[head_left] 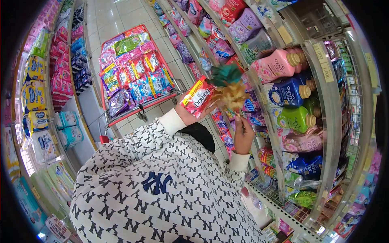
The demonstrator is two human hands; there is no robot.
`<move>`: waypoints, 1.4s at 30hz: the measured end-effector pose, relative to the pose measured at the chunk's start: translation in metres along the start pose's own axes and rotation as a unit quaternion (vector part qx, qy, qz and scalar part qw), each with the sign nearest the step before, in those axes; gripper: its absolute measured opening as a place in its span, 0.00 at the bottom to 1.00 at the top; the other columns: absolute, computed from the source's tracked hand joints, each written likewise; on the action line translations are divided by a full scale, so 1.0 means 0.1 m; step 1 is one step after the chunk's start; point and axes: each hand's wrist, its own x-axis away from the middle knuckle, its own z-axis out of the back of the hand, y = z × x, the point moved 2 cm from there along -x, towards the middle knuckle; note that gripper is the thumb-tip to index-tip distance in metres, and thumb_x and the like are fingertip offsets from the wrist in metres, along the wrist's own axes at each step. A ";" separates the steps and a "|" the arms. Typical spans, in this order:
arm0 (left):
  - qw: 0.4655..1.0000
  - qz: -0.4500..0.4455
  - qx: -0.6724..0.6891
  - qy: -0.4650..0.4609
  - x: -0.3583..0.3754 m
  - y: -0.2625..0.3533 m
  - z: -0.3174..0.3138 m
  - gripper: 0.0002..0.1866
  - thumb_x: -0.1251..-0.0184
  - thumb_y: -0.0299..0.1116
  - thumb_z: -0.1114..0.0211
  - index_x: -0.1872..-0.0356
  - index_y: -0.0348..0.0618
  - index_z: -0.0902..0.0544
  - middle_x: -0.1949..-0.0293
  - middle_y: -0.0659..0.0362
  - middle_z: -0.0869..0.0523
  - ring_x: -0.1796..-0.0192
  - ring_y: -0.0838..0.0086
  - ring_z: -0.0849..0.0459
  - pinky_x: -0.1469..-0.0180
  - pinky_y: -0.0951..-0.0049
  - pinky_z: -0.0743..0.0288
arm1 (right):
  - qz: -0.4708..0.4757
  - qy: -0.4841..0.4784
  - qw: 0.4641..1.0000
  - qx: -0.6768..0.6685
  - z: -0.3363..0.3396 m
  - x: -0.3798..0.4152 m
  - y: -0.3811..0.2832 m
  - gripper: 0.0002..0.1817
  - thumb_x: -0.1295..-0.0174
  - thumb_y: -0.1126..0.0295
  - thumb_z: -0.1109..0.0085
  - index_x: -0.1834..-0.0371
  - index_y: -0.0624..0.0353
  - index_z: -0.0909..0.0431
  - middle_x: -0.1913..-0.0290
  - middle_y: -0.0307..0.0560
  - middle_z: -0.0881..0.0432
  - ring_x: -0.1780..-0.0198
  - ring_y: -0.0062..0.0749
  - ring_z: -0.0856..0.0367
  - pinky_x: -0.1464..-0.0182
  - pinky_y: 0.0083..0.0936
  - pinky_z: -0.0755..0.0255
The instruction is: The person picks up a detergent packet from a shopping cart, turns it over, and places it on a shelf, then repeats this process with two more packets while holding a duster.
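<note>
In the head view my left hand (185, 115) is closed around a red and pink Downy packet (199, 98), with the printed side facing up. My right hand (244, 135) pinches the thin handle of a feather duster (231, 97), fingers closed. Its tan and dark green feathers fan out above the hand and beside the packet's right edge. Behind the duster, a shelf of colourful pouches is partly covered by the feathers.
A red shopping cart (142, 106) loaded with Downy packs stands ahead on the tiled floor (117, 18). To the right, shelves hold softener bottles such as a pink one (272, 66) and a green one (292, 119). Packs of tissues or wipes (36, 91) line the left shelves.
</note>
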 end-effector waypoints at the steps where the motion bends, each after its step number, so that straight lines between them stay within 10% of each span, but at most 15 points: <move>1: 0.999 0.007 0.031 -0.012 -0.01 0.03 0.07 0.29 0.24 0.48 0.53 0.29 0.42 0.33 0.30 0.47 0.30 0.27 0.56 0.33 0.23 0.55 0.44 | -0.004 -0.006 1.000 -0.030 0.00 0.04 -0.07 0.12 0.32 0.69 0.39 0.52 0.67 0.16 0.68 0.46 0.15 0.68 0.18 0.23 0.64 0.20 0.29; 5: 0.997 0.007 0.075 -0.036 0.02 0.14 0.34 0.31 0.24 0.49 0.55 0.26 0.41 0.38 0.27 0.43 0.36 0.24 0.53 0.38 0.22 0.52 0.48 | 0.046 -0.226 0.972 -0.038 -0.17 0.23 -0.35 0.11 0.31 0.69 0.39 0.54 0.65 0.16 0.69 0.41 0.16 0.69 0.16 0.26 0.65 0.17 0.32; 12: 0.996 -0.030 -0.071 -0.037 0.09 0.16 0.06 0.27 0.23 0.45 0.50 0.29 0.44 0.34 0.29 0.43 0.33 0.26 0.57 0.34 0.26 0.54 0.38 | -0.006 -0.024 0.994 -0.105 -0.23 -0.08 0.17 0.15 0.29 0.66 0.41 0.51 0.69 0.17 0.67 0.35 0.19 0.65 0.16 0.27 0.61 0.16 0.32; 13: 0.983 -0.066 -0.121 0.118 0.08 0.21 0.04 0.23 0.25 0.39 0.45 0.34 0.42 0.30 0.35 0.45 0.26 0.34 0.61 0.24 0.34 0.57 0.27 | -0.058 -0.041 0.991 -0.117 -0.17 -0.10 0.18 0.16 0.29 0.65 0.41 0.51 0.70 0.17 0.68 0.33 0.21 0.66 0.16 0.28 0.63 0.15 0.33; 20: 0.970 -0.150 -0.156 0.107 0.23 0.48 0.03 0.17 0.26 0.40 0.47 0.47 0.40 0.22 0.52 0.53 0.14 0.50 0.64 0.13 0.45 0.57 0.19 | -0.068 -0.125 0.973 -0.184 -0.03 -0.01 -0.19 0.13 0.29 0.67 0.40 0.51 0.66 0.16 0.70 0.31 0.23 0.69 0.14 0.29 0.66 0.14 0.36; 23: 0.967 -0.193 -0.138 0.088 0.32 0.50 -0.02 0.29 0.25 0.58 0.50 0.41 0.42 0.26 0.49 0.53 0.15 0.45 0.62 0.16 0.39 0.53 0.24 | 0.017 -0.222 0.971 -0.090 -0.15 0.04 -0.38 0.12 0.31 0.70 0.39 0.51 0.67 0.16 0.67 0.37 0.17 0.66 0.18 0.23 0.62 0.17 0.30; 29: 0.974 -0.155 -0.162 0.038 0.30 0.43 -0.14 0.52 0.37 0.79 0.60 0.25 0.45 0.42 0.33 0.51 0.27 0.35 0.58 0.23 0.31 0.55 0.32 | -0.015 -0.121 0.991 0.050 -0.20 -0.35 -0.14 0.14 0.31 0.66 0.41 0.53 0.67 0.16 0.64 0.48 0.14 0.64 0.21 0.20 0.58 0.20 0.27; 36: 0.943 -0.227 -0.235 0.070 0.36 0.48 0.04 0.55 0.38 0.79 0.57 0.23 0.42 0.48 0.31 0.55 0.28 0.34 0.67 0.24 0.29 0.61 0.34 | 0.039 -0.222 0.969 -0.097 -0.43 -0.08 -0.16 0.13 0.29 0.66 0.41 0.53 0.66 0.17 0.66 0.39 0.16 0.61 0.16 0.22 0.59 0.19 0.29; 42: 0.965 -0.194 -0.160 0.077 0.55 0.47 -0.14 0.34 0.23 0.60 0.57 0.30 0.43 0.34 0.37 0.52 0.21 0.37 0.64 0.21 0.33 0.52 0.29 | -0.060 -0.138 0.986 -0.066 -0.64 -0.35 0.32 0.15 0.28 0.65 0.44 0.51 0.67 0.19 0.72 0.34 0.22 0.71 0.16 0.28 0.67 0.17 0.33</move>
